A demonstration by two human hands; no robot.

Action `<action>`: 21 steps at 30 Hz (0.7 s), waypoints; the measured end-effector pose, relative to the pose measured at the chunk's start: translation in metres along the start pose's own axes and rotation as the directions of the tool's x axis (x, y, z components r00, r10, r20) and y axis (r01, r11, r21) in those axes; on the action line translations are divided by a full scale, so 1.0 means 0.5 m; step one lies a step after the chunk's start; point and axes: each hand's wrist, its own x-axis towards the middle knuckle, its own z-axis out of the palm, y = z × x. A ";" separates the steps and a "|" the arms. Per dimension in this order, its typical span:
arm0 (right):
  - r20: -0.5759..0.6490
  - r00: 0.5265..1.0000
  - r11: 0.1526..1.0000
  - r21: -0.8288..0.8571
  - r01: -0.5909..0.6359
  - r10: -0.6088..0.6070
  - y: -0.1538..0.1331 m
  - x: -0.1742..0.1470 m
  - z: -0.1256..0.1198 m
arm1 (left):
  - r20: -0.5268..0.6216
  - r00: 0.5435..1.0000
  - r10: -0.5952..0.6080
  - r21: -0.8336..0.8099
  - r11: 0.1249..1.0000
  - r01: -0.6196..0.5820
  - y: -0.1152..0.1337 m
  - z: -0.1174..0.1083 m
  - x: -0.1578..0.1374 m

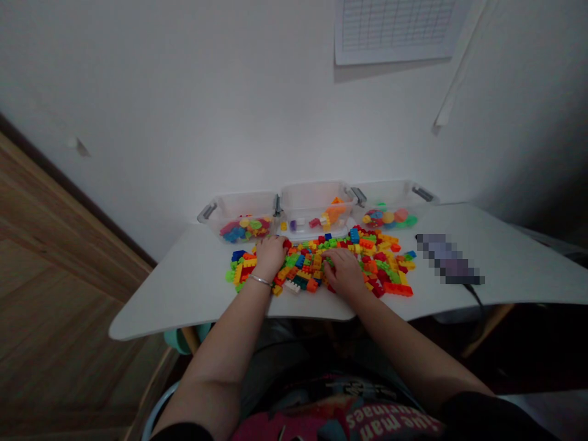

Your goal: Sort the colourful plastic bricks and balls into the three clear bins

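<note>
Toy bricks (303, 263), heaped loosely on the white table (184, 288), are seemingly being picked over; a clean fingertip pinch on one would be called for. Many colours are mixed, some studs exposed. The left hand (271, 256) and right hand (343, 269) are held half-curled over them; whether anything is gripped cannot be told. Behind, clear bins (303, 196) are ranged.

Multicoloured studded toy bricks (302, 262) lie in a loose, jumbled spread at mixed angles on the white table (177, 288).
</note>
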 end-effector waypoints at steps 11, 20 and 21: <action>-0.001 1.000 1.000 0.008 -0.009 0.009 0.002 -0.002 0.000 | -0.026 0.998 -0.052 -0.418 0.908 0.036 -0.025 -0.007 0.003; 0.003 0.999 0.998 0.044 0.033 -0.033 0.002 -0.002 0.000 | -0.197 0.980 0.000 -0.351 0.934 -0.071 0.081 0.019 -0.122; 0.004 0.999 0.997 0.056 0.047 -0.047 0.002 -0.001 -0.001 | -0.203 0.979 0.013 -0.348 0.934 -0.085 0.091 0.023 -0.131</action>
